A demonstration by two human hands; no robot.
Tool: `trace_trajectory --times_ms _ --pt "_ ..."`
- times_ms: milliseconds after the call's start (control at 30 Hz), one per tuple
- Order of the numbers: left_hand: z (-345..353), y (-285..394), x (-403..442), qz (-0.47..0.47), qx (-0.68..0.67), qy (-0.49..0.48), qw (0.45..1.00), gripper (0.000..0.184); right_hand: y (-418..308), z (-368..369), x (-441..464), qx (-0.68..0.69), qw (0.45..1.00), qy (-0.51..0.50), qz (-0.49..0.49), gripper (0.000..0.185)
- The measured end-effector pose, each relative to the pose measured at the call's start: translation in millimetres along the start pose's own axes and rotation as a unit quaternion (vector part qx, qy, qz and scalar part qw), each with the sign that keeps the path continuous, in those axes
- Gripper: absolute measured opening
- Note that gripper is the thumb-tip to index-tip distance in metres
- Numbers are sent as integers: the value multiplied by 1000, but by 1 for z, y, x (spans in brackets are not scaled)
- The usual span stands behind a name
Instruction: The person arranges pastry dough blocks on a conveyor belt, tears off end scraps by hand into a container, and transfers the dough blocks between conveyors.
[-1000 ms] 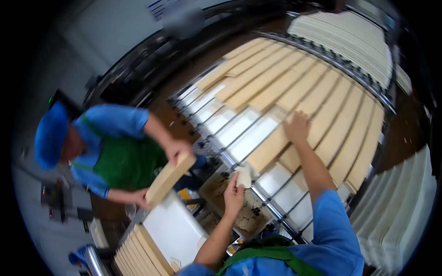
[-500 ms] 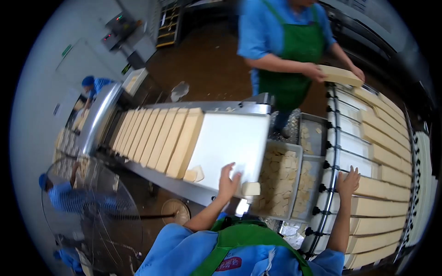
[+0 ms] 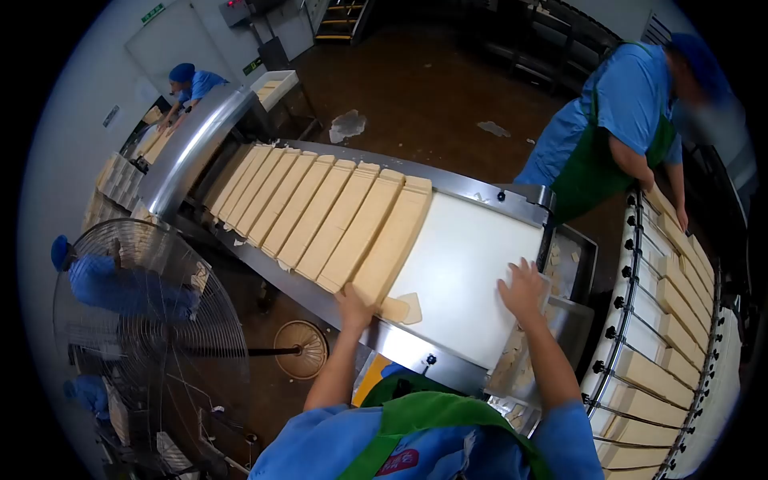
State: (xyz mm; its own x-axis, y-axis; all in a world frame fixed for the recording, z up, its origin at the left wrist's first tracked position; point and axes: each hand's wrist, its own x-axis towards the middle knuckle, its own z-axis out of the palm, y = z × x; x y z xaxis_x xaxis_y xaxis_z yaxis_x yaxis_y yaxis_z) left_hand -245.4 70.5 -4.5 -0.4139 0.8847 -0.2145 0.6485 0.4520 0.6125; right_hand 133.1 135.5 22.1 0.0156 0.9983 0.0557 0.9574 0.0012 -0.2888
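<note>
Long pale-yellow blocks (image 3: 348,222) lie side by side across the conveyor. My left hand (image 3: 354,310) is at the near end of the rightmost block (image 3: 400,232), its fingers bent against that end. Two flat pale pieces (image 3: 402,308) lie on the white belt (image 3: 468,260) just right of my left hand. My right hand (image 3: 524,294) is over the belt's right part with fingers spread, holding nothing.
A second conveyor (image 3: 616,344) at the right carries more blocks, and a co-worker (image 3: 612,128) leans over its far end. Bins with cut pieces (image 3: 516,364) stand between the conveyors. A large fan (image 3: 152,320) and a round brown base (image 3: 302,350) are at the left.
My view has turned toward the left conveyor. My right hand has left the right conveyor for the white belt. My left hand has moved to the rightmost block's end. The co-worker has bent down.
</note>
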Motion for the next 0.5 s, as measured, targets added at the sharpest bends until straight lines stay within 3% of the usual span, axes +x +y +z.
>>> trace_trajectory --times_ms 167,200,300,333,500 --pt "0 32 -8 35 -92 -11 995 80 -98 46 68 -50 995 -79 -25 61" --pt "4 29 -7 70 -63 13 995 80 -116 52 82 -42 996 -76 -17 63" --pt "-4 39 -5 29 38 -56 997 83 -163 66 127 -39 995 -87 3 69" --pt "2 31 -3 77 90 -38 992 90 -178 69 141 -40 995 -86 9 69" --pt "12 18 5 119 153 -60 979 100 -231 74 199 -13 992 -120 22 68"
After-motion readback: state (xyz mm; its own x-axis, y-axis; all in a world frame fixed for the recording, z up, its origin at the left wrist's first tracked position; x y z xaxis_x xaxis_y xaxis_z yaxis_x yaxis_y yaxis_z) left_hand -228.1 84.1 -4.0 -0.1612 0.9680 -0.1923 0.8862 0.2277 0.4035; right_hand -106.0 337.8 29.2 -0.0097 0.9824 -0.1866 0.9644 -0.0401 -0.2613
